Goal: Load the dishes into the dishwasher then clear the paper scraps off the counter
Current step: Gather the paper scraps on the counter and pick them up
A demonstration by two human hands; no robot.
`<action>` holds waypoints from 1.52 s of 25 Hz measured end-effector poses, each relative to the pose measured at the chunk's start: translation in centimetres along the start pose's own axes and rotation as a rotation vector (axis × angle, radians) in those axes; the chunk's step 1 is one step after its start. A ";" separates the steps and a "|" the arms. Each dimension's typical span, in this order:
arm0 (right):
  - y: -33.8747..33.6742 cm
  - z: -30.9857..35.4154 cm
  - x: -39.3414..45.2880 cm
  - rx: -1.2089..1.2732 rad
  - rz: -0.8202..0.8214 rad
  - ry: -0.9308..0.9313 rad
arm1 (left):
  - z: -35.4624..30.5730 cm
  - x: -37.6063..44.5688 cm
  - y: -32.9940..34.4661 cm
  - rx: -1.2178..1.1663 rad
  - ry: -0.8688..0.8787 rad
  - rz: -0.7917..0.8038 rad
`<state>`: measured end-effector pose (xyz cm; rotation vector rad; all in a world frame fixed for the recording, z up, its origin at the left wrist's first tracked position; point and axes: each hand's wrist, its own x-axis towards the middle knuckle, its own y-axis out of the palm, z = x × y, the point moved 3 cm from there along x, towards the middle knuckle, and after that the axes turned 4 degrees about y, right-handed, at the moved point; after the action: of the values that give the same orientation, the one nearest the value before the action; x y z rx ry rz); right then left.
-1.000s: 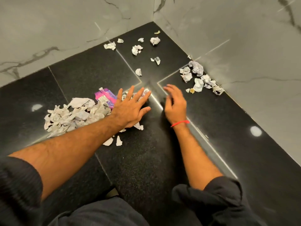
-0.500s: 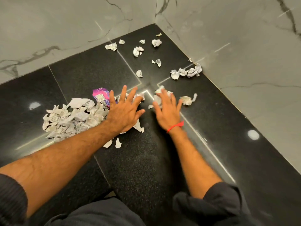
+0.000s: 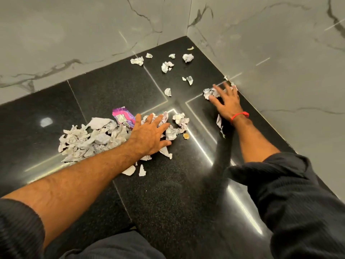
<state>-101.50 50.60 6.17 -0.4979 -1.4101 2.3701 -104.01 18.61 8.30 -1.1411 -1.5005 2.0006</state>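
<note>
Hands, two, both flat-fingered: left hand [image 3: 149,136] on scrap pile [image 3: 89,139], right hand [image 3: 226,101] on scraps [image 3: 210,92].

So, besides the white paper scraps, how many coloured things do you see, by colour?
Pink-purple wrapper: 1
Yellowish scraps: 2, the other in the far corner
Red wrist band: 1
Total: 4

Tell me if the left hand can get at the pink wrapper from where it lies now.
Probably yes. The left hand lies flat on the paper pile, and the pink wrapper sits right beside its fingers, on top of the scraps, with nothing covering it. A short shift to the left should reach it.
</note>
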 end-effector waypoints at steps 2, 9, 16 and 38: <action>2.4 2.5 -0.7 -0.098 0.037 -0.078 | 0.1 -0.2 0.1 -0.022 -0.005 0.015; 9.9 13.0 -8.8 0.089 0.068 -0.187 | 2.0 -1.8 -1.8 0.117 0.005 0.056; 10.7 18.3 -13.8 0.516 -0.107 -0.315 | 8.3 -9.4 -1.4 -0.327 -0.030 -0.375; 16.4 25.4 -16.5 -0.226 0.160 -0.673 | 10.7 -15.7 10.4 -0.687 -0.247 -0.249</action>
<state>-100.36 16.21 5.04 0.1770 -1.9930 2.6518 -101.55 -2.71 5.53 -0.8785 -2.4364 1.5298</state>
